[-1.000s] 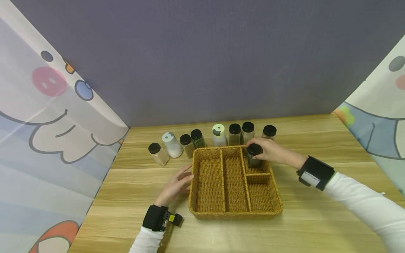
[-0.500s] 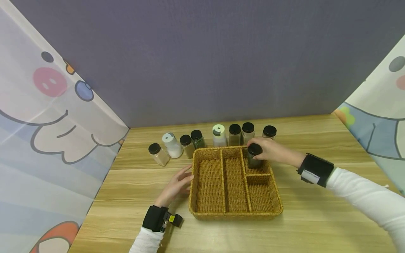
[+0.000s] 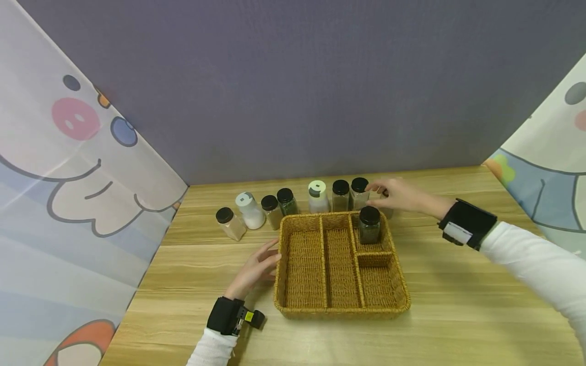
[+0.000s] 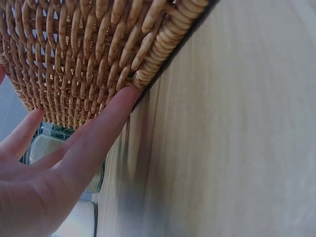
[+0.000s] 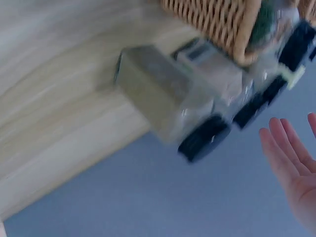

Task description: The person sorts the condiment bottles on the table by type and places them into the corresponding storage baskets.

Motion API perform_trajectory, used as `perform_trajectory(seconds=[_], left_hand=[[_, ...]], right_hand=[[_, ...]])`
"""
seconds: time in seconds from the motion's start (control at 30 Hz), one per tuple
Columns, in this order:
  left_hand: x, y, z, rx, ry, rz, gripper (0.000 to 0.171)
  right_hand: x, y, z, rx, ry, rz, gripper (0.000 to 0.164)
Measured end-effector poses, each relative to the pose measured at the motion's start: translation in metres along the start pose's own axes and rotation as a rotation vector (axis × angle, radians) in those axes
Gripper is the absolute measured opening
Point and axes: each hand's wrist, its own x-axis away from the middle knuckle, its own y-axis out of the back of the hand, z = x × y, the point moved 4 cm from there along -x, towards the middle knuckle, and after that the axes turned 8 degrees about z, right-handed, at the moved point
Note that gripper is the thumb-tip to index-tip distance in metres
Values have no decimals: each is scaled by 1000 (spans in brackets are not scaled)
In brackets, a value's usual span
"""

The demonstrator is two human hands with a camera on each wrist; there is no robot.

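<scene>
A woven basket [image 3: 339, 309] with several compartments sits on the wooden table. In its back-right compartment stands a black-lidded spice jar [image 3: 369, 226] with dark contents. My left hand [image 3: 253, 272] rests against the basket's left wall; in the left wrist view its fairly straight fingers touch the weave [image 4: 74, 64]. Behind the basket's back-right corner, my right hand [image 3: 398, 195] hovers over another black-lidded jar, mostly hidden by it in the head view. The right wrist view shows that jar [image 5: 153, 91] with pale contents, apart from the extended fingers.
Along the basket's back stand black-lidded jars, including a green-filled jar [image 3: 287, 202], and a white-capped bottle [image 3: 318, 197]. Farther left are another white-capped bottle [image 3: 250, 211] and a beige-filled jar [image 3: 231, 224]. A grey partition [image 3: 293, 101] rises behind the table.
My right hand has let go of the dark jar, which stays in the back-right compartment, and has moved back and right toward the jar behind the basket. The left hand stays put.
</scene>
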Motion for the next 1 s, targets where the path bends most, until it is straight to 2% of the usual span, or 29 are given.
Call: perform_trajectory(seconds=[0.17,0.33,0.7,1.0], left_hand=[[-1,-1,-1,2,5,-5,61],[3,-5,-8,13,12,-2,60],[0,-2,-1,15,9,2,59],[-1,-3,-1,8,-6,8,63]], right_hand=[[-1,15,-14,23,-47,-11,30],[-1,18,-29,22,-94,6,29],[-3,11,-51,3,-137,41,37],[-3,2,-60,57,-135,45,37]])
